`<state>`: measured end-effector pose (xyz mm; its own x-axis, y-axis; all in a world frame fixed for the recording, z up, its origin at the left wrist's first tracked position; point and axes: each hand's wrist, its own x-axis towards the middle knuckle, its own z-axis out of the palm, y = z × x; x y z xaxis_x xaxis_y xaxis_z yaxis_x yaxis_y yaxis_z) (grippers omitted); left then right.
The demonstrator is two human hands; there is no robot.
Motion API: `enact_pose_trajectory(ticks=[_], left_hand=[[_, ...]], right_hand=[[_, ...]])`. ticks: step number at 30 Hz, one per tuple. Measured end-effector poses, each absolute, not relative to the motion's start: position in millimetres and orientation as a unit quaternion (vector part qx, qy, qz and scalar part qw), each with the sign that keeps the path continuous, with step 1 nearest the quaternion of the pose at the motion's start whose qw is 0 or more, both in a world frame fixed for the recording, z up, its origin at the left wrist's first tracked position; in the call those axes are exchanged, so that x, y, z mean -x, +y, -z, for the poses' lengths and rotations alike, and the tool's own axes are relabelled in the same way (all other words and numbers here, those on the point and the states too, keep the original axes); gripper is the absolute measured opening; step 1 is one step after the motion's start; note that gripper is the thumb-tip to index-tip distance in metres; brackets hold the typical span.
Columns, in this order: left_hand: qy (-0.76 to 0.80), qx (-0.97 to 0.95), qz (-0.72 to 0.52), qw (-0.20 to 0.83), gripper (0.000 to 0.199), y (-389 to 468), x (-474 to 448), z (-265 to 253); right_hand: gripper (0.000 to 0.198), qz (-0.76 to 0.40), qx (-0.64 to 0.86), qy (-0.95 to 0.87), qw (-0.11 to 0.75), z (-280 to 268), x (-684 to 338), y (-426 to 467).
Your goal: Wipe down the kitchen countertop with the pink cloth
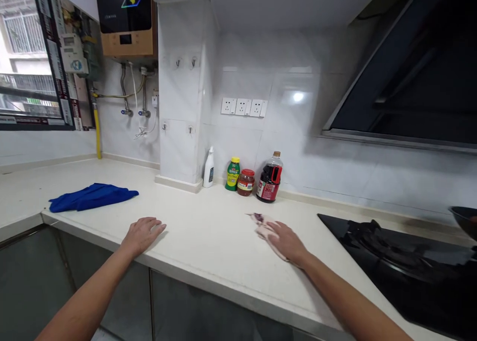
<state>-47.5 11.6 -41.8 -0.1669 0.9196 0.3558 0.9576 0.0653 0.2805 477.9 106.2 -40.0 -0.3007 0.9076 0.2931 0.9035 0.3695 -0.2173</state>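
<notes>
Bottles [232, 175], three, and one jar [245, 183] line the back edge of the counter [208, 241]. One blue cloth [93, 198] lies by its inner corner. One pale cloth [262, 230], rumpled and dark-patched, lies between back and front edges under the right hand [287, 241]; whether it's clamped, I can't tell. The left hand [141, 236], thumb apart from the rest, is near the front edge.

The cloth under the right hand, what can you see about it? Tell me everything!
The cloth is pale pinkish-white, with a dark purplish patch at its far end. It looks soft, crumpled and a bit blurred. It lies on the white countertop, left of the black stove, partly hidden under the right hand.
</notes>
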Motion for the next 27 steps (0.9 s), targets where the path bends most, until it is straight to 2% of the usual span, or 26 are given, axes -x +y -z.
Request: enact_pose_trajectory(ticks=[5,9,13,20,23,27], left_hand=[[-0.723,0.65,0.231,0.033,0.054,8.2,45.1,37.9],[-0.724,0.653,0.22,0.019,0.061,6.3,42.0,33.9],[-0.728,0.653,0.207,0.026,0.064,5.9,39.3,31.6],[-0.73,0.649,0.212,0.016,0.063,4.3,38.3,29.4],[-0.733,0.644,0.22,0.02,0.063,5.5,40.8,30.2],[-0.724,0.65,0.227,0.029,0.065,9.3,46.1,32.0]], right_hand=[[0.055,0.044,0.655,-0.729,0.196,59.7,-576.8,82.3],[0.059,0.082,0.671,-0.715,0.178,79.0,-580.8,51.2],[0.059,0.047,0.592,-0.786,0.17,74.7,-506.2,18.8],[0.052,-0.094,0.431,-0.882,0.167,33.2,-314.2,-23.3],[0.052,-0.07,0.352,-0.909,0.215,34.0,-254.9,-44.6],[0.067,0.041,0.336,-0.896,0.287,60.0,-214.9,-66.3]])
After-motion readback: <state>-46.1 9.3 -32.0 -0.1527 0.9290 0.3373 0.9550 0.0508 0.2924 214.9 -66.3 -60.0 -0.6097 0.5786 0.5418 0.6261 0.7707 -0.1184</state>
